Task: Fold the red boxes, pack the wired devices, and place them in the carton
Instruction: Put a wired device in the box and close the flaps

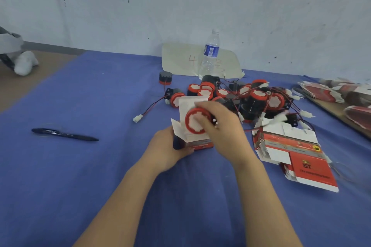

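At open red box [198, 144] mouth, R grip [221, 126] holds device [195, 122]; L grip [170, 151] grasps box.

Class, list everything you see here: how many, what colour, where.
open box: one, red and white, centre
wired device: one, red and black, at the open box's mouth
device pile: many, red and black, behind the hands
flat boxes: several, red and white, right
pen: one, dark, left
bottle: one, clear, by the wall
cloth: one, blue, over the table
left hand: one, grips the open box
right hand: one, grips the wired device
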The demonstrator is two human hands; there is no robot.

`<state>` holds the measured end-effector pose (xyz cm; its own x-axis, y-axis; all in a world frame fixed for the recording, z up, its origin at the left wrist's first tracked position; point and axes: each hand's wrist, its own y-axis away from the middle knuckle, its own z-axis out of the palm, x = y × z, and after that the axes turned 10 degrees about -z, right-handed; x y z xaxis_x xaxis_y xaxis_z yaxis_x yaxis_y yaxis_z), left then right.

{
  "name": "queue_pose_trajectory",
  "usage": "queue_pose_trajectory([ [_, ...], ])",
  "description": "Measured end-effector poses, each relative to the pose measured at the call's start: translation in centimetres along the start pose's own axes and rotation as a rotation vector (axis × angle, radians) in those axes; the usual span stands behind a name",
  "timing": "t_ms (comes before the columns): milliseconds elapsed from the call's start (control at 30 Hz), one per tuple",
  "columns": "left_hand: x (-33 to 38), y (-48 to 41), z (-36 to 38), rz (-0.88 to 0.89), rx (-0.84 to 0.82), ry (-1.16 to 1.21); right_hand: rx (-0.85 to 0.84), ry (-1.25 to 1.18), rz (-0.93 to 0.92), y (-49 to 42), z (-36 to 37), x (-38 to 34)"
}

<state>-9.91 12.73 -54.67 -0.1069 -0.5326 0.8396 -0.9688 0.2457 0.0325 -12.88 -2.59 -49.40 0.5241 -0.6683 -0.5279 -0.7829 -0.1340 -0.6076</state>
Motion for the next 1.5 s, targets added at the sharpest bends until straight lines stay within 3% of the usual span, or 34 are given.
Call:
queue_pose_trajectory([
  [100,0.0,-0.1,-0.1,0.007,-0.013,-0.021,-0.146,0.055,0.103,0.2,1.4,0.7],
  [300,0.1,0.0,-0.2,0.025,-0.032,-0.030,0.061,0.097,0.167,0.1,3.0,1.3],
  [500,0.2,-0.1,-0.2,0.022,-0.042,-0.039,0.047,0.122,0.218,0.1,2.5,1.6],
  [800,0.5,-0.1,0.0,-0.027,-0.038,-0.045,-0.146,0.201,0.210,0.2,2.6,0.8],
  [1067,0.4,-0.2,0.1,-0.053,-0.027,-0.113,-0.080,0.337,0.213,0.2,2.6,0.3],
  [1267,0.1,-0.3,0.5,-0.014,0.020,-0.079,0.099,0.222,0.269,0.1,2.3,-0.1],
  [1500,0.3,-0.3,1.1,0.004,0.087,-0.181,0.051,0.242,0.317,0.0,2.2,-0.4],
])
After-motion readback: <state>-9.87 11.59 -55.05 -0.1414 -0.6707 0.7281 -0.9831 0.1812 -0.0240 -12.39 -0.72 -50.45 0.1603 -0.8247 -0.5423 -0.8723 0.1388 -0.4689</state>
